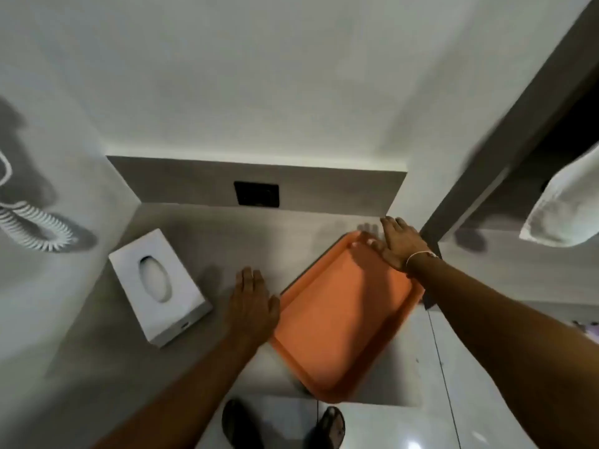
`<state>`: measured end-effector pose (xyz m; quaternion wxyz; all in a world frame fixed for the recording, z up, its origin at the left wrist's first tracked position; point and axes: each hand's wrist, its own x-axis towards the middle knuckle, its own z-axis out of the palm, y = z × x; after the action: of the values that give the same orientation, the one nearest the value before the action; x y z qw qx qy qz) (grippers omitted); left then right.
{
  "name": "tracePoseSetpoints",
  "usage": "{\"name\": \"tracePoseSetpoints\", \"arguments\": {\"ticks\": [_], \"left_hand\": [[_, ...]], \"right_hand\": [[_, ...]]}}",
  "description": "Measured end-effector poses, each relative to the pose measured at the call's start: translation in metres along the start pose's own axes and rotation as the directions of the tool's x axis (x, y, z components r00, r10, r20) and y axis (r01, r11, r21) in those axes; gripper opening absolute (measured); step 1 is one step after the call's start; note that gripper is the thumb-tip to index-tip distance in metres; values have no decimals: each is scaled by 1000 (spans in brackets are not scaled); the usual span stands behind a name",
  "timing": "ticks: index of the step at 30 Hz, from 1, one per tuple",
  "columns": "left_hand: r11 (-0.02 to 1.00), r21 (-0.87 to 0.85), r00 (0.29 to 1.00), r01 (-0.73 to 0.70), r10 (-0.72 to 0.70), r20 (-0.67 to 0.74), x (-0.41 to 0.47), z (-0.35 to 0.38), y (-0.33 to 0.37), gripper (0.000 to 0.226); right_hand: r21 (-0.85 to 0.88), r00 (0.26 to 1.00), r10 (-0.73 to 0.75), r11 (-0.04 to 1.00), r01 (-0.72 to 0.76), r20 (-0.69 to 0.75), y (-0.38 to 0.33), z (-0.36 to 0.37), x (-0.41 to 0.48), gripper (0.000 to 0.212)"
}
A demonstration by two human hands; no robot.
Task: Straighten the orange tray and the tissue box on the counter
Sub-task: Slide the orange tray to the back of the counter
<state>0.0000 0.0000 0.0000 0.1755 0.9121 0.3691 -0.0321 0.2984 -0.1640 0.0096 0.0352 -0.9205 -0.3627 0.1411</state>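
Note:
An empty orange tray (343, 315) lies askew on the grey counter (201, 234), its near corner hanging over the front edge. My left hand (252, 303) rests flat against the tray's left rim, fingers together on the counter. My right hand (397, 244) lies at the tray's far right corner, fingers spread and touching the rim. A white tissue box (160, 288) with an oval opening sits turned at an angle to the left of my left hand, untouched.
A black wall socket (256, 194) is set in the grey backsplash. A coiled white cord (35, 230) hangs on the left wall. A white towel (564, 215) hangs at the right beside a dark frame. My feet in sandals (282, 426) stand on the glossy floor.

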Motion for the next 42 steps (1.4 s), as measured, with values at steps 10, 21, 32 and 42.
{"name": "tracePoseSetpoints", "arguments": {"ticks": [10,21,32,42], "left_hand": [[911,-187,907,367,-305,291,-89,90,44,76],[716,-423,825,556,-413,385,-80,85,67,77],[431,-767,863,476,-399,311,-39,52,37,20],[665,-641,923,383,-243,300,118,-14,-61,50]], "right_hand": [[157,969,187,964,-213,164,46,59,-8,84],[435,962,208,860,-266,177,44,54,-16,56],[472,933,346,810,-348,93,38,34,-19,32],[693,862,487,574,-435,138,-17,57,-27,21]]}}
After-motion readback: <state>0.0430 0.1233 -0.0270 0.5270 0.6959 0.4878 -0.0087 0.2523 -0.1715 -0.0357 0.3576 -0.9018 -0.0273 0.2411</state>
